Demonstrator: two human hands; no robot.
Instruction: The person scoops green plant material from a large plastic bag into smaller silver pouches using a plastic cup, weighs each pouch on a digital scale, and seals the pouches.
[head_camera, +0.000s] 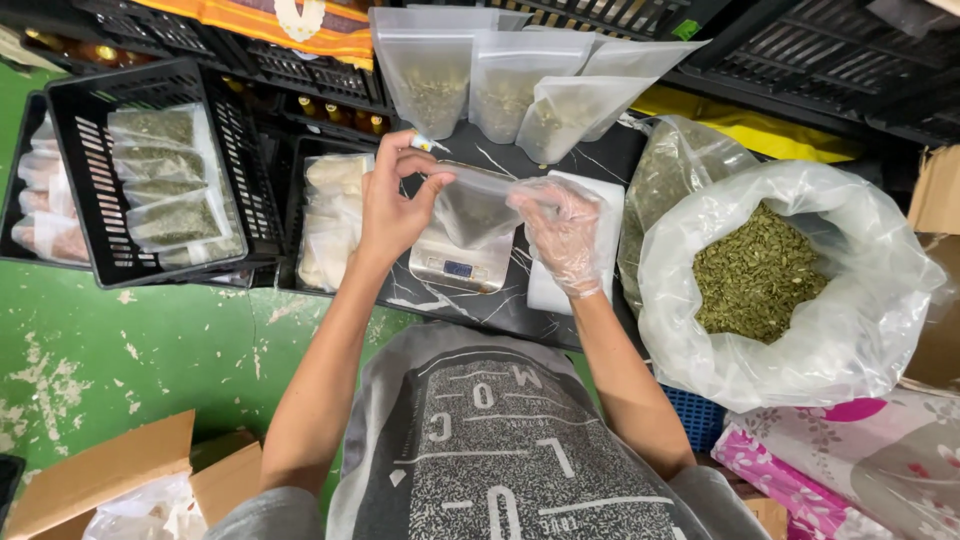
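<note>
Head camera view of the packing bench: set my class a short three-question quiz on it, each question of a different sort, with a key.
1. True or false: the right hand wears a clear plastic glove.
2. Multiple choice: the small pouch that both hands hold is above A) the digital scale, B) the black crate, C) the cardboard box.
3. Fill in: the big clear bag on the person's right holds green ____.

Key
1. True; the left hand is bare.
2. A.
3. Seeds, loose and piled inside the open bag.
</note>
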